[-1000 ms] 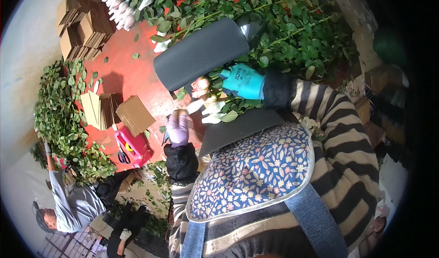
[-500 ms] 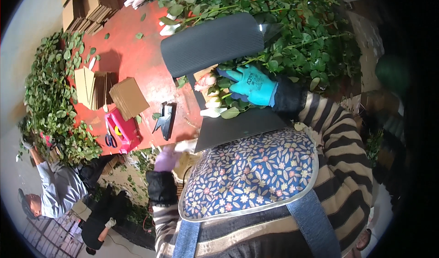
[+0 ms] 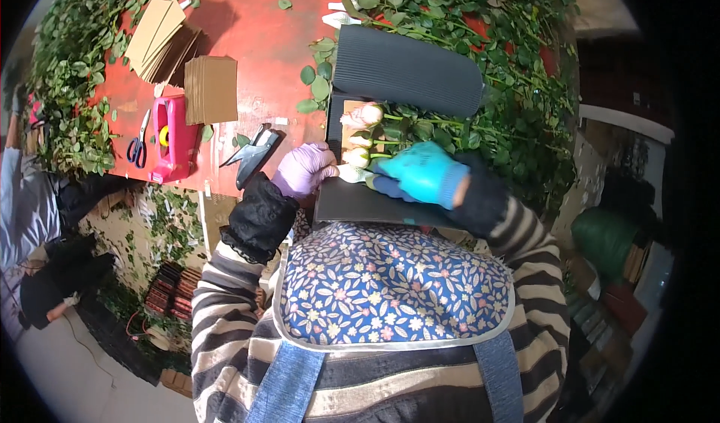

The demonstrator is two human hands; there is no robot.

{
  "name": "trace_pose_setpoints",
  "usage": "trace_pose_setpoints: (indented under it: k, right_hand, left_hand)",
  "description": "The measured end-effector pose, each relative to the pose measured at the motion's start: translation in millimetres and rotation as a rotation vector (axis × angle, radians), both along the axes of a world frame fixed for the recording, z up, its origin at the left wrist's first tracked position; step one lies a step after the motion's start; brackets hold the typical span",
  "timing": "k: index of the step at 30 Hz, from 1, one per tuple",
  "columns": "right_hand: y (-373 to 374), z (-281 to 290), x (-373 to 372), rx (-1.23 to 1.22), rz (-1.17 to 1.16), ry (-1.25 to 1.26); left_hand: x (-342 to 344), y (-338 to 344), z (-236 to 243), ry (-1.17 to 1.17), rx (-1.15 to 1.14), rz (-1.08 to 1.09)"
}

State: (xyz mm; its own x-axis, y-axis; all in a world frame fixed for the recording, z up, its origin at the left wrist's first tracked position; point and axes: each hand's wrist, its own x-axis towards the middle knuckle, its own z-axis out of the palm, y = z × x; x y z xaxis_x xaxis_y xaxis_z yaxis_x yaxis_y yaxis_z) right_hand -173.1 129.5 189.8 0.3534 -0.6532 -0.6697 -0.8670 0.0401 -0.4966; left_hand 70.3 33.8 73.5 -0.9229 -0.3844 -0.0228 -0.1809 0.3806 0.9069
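Observation:
Several roses lie with their heads to the left on a dark ribbed sheet [image 3: 382, 207], over a piece of brown cardboard [image 3: 349, 135]. Farthest from me is a pink rose [image 3: 363, 115]; nearer are pale cream roses [image 3: 357, 157]. My left hand [image 3: 304, 169], in a lavender glove, pinches the edge of a rose head in a white sleeve [image 3: 352, 173] at the near side. In a teal and dark blue glove, my right hand [image 3: 420, 174] closes around the stem just behind that head. Its fingertips are partly hidden.
Beyond the roses lies a rolled dark ribbed sheet [image 3: 409, 70], beside heaped leafy stems [image 3: 517, 108]. Leftward on the red table [image 3: 262, 48] are a stapler [image 3: 255, 153], a pink tape dispenser [image 3: 171, 142], scissors [image 3: 138, 144] and cardboard stacks [image 3: 211, 89]. Other people work at far left.
My left hand has come up from below the table edge to the white-sleeved rose head. My right hand has moved nearer and closed. The view has turned, so the table sits differently.

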Motion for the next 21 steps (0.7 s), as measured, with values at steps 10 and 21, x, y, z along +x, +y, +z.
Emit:
trace_pose_setpoints:
  k: [10,21]
  right_hand:
    - [15,-43,7,-0.061,0.075,0.081]
    - [11,-39,6,-0.161,0.123,0.067]
  left_hand:
    - [93,-3,4,-0.239,-0.296,0.289]
    - [11,7,34,-0.056,-0.084,-0.209]
